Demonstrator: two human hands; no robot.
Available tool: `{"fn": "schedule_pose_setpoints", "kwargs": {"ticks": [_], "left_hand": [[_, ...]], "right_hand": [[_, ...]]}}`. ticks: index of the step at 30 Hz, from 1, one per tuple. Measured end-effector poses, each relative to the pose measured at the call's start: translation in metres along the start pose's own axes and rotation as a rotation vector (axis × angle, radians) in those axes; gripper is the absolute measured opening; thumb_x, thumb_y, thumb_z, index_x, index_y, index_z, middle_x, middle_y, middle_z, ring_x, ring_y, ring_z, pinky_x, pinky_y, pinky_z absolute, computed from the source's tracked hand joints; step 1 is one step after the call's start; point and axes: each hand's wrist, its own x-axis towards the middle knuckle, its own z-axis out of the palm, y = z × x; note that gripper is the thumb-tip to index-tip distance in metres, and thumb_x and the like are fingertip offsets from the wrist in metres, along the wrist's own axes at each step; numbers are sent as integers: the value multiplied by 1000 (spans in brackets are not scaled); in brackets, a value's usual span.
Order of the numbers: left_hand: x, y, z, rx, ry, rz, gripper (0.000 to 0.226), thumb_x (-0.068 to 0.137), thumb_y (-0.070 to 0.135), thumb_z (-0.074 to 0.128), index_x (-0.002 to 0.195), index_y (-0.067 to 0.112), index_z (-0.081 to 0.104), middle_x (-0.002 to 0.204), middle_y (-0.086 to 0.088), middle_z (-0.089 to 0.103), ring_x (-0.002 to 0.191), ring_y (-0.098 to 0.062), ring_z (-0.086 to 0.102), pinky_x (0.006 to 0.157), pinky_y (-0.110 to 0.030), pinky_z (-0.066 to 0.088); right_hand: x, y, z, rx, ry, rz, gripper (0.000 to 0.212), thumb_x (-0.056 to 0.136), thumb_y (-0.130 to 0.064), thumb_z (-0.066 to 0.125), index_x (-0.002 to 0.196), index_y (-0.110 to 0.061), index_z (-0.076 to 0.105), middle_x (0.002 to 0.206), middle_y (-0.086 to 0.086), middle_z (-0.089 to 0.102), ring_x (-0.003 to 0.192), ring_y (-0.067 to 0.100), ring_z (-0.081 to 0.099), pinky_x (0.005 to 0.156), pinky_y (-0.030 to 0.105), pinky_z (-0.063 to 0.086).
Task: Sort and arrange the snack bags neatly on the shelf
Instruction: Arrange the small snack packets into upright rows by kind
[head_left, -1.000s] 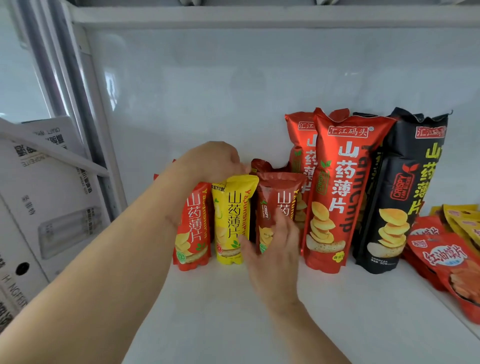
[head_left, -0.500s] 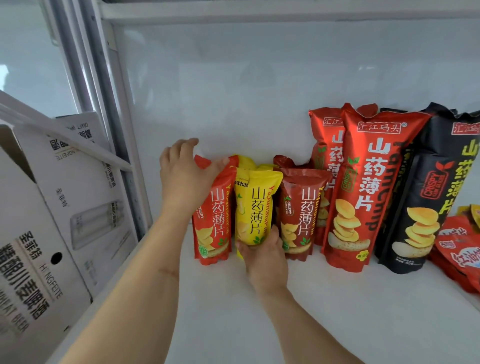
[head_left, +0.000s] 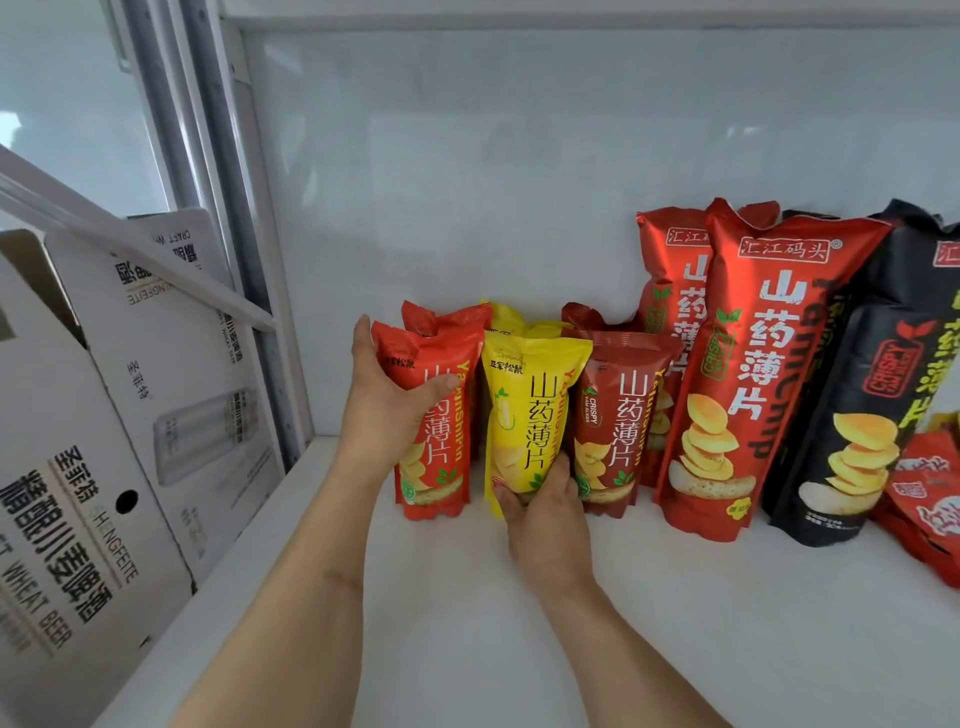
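Three small bags stand aligned, left hand (head_left: 387, 410) gripping red bag (head_left: 434, 415), right hand (head_left: 540, 499) pinching yellow bag (head_left: 524, 415); loose packets (head_left: 930, 499) at 3 o'clock unsorted.

A glossy white back wall (head_left: 519, 156) rises behind a white shelf board (head_left: 675, 649), with soft daylight reflecting off both. At the left stands a grey metal upright (head_left: 218, 197), and beyond it printed white cardboard boxes (head_left: 104, 467) lean under a slanted white rail (head_left: 130, 249).
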Motion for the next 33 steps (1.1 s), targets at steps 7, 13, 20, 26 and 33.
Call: {"fn": "schedule_pose_setpoints", "kwargs": {"ticks": [7, 13, 20, 26, 33], "left_hand": [[2, -4, -2, -88, 9, -14, 110, 79, 27, 82, 157, 32, 5, 136, 11, 44, 108, -7, 57, 95, -37, 52], [-8, -23, -5, -105, -102, -105, 105, 79, 19, 82, 156, 26, 11, 130, 13, 47, 97, 0, 58, 73, -20, 51], [-16, -53, -9, -49, -208, -159, 65, 81, 18, 80, 130, 35, 40, 112, 23, 59, 100, 3, 60, 66, -12, 49], [-19, -55, -6, -51, -209, -172, 61, 83, 18, 79, 128, 34, 41, 106, 25, 57, 86, 10, 58, 54, -3, 47], [-22, -59, -6, -46, -208, -154, 69, 82, 21, 80, 138, 30, 41, 112, 18, 59, 95, 6, 59, 71, -14, 51]], "right_hand": [[-3, 0, -4, 25, -25, 7, 99, 87, -45, 69, 156, -6, 9, 151, 15, 36, 136, 31, 41, 106, 37, 40], [-1, 1, -2, 14, -3, 25, 100, 78, -48, 77, 152, -9, 22, 138, 13, 43, 126, 31, 47, 98, 38, 45], [-2, 2, 0, -38, 5, 6, 90, 91, -39, 66, 154, -5, 13, 147, 17, 36, 132, 34, 42, 104, 40, 40], [-2, 4, -3, -63, -7, 10, 90, 94, -36, 62, 155, -3, 6, 151, 18, 32, 136, 34, 38, 107, 38, 37], [-1, 3, -2, -38, -17, 13, 92, 93, -35, 65, 156, -4, 5, 151, 18, 33, 138, 34, 36, 109, 39, 35]]}}
